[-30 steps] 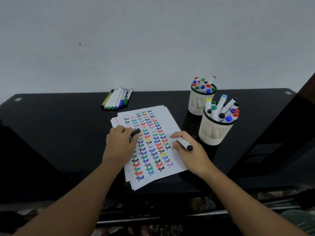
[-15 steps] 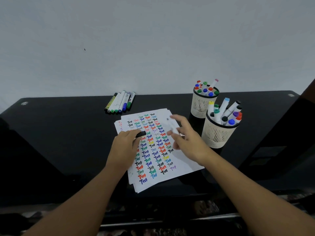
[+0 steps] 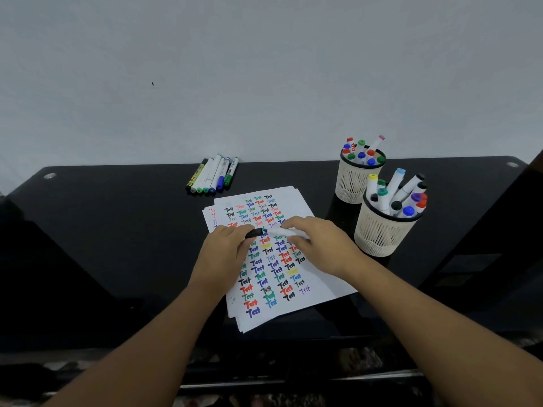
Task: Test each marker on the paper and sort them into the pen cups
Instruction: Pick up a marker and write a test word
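Marker lies crosswise, tip toward left hand.

Loose markers lie behind the paper, cups right.

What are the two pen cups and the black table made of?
The near pen cup and far pen cup look like cream plastic, matte, with moulded slits and dark rims. The table looks like glossy black glass: it mirrors the cups, and round metal fittings show at its corners. It may be lacquer.
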Demonstrator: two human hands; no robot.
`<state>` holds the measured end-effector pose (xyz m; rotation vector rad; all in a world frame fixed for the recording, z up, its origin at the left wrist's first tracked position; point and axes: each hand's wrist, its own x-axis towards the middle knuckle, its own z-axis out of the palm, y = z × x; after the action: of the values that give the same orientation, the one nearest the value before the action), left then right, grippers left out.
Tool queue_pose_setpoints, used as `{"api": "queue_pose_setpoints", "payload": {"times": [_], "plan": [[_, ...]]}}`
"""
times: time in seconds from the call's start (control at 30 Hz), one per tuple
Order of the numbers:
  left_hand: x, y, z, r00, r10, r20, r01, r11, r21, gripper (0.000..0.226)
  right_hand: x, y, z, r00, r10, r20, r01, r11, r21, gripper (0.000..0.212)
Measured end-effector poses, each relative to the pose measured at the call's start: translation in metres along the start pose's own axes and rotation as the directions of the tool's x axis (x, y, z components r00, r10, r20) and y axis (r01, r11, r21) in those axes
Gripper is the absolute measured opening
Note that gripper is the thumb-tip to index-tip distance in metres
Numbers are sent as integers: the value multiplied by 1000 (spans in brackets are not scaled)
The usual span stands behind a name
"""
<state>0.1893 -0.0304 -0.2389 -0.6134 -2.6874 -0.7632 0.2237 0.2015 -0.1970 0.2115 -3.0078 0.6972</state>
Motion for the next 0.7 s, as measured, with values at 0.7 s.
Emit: {"api": "queue_pose_setpoints", "payload": {"times": [0.7], "plan": [[-3,1,1,999,36,-22,-36,999,-15,64,8,-21,5,980,-188,68,197,965,-174,53]]}}
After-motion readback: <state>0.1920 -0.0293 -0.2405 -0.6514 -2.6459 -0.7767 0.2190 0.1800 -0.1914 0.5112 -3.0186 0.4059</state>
